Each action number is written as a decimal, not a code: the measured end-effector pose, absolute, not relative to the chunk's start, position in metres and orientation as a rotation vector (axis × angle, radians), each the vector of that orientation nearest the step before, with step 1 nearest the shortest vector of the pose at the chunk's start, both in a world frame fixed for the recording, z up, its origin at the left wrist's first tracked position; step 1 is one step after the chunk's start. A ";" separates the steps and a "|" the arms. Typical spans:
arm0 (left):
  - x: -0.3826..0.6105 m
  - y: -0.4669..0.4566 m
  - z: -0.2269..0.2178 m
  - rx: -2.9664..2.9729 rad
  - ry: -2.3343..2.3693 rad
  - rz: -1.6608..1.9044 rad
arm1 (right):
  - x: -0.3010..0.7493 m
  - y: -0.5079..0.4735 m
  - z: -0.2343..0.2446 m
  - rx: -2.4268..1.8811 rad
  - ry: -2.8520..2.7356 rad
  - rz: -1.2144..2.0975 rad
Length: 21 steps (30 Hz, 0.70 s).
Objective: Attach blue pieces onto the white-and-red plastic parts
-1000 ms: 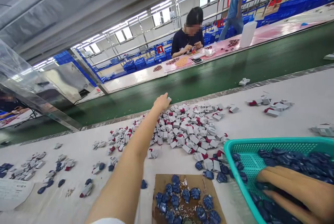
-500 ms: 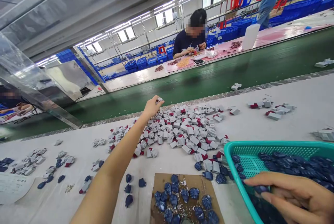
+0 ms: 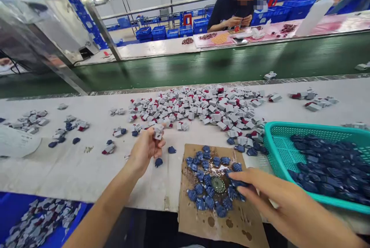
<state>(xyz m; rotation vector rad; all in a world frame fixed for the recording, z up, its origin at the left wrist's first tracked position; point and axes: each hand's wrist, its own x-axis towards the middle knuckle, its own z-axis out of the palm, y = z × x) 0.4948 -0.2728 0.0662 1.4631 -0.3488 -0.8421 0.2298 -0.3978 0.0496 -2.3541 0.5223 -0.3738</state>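
**White worktable (image 3: pixel 66 171) before you, left hand (image 3: pixel 146 146) and right hand (image 3: pixel 268 186) both occupied**

Your worktable runs the full width of the view, and beyond it lies the green belt (image 3: pixel 179 69). On the far side of that, a co-worker (image 3: pixel 227 9) in a dark top leans over another table, both hands together at a small item.

The wide pile (image 3: pixel 199 105) of grey-white pieces, with dark red ones mixed in, spreads along the table's far side. To your right stands the teal basket (image 3: pixel 343 205), well filled with dark blue pieces. The brown cardboard (image 3: pixel 193 223) lies in front of you, its near end reaching past the table edge. At lower left, below the edge, the blue bin (image 3: pixel 14 201) holds more grey and red pieces.

Your right hand is over the cardboard's right side, thumb and forefinger pinched on a dark blue piece (image 3: pixel 238 182); whether that piece touches the board you cannot tell from here. Your left hand, left of the cardboard, grips a grey block (image 3: pixel 158 131) at its fingertips.

On the board, blue pieces (image 3: pixel 199 188) lie around a round greenish disc (image 3: pixel 218 185) amid wet, shiny patches. Two loose blue pieces (image 3: pixel 172 149) rest just beside your left hand.
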 end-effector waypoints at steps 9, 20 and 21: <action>0.428 -0.221 0.039 1.216 -0.123 -1.007 | 0.259 -0.387 0.017 -2.560 0.300 -0.023; 0.412 -0.213 0.041 1.013 0.005 -1.192 | 0.263 -0.376 0.060 -2.353 0.354 -0.304; 0.409 -0.214 0.042 0.981 -0.001 -1.202 | 0.265 -0.372 0.065 -2.306 0.357 -0.397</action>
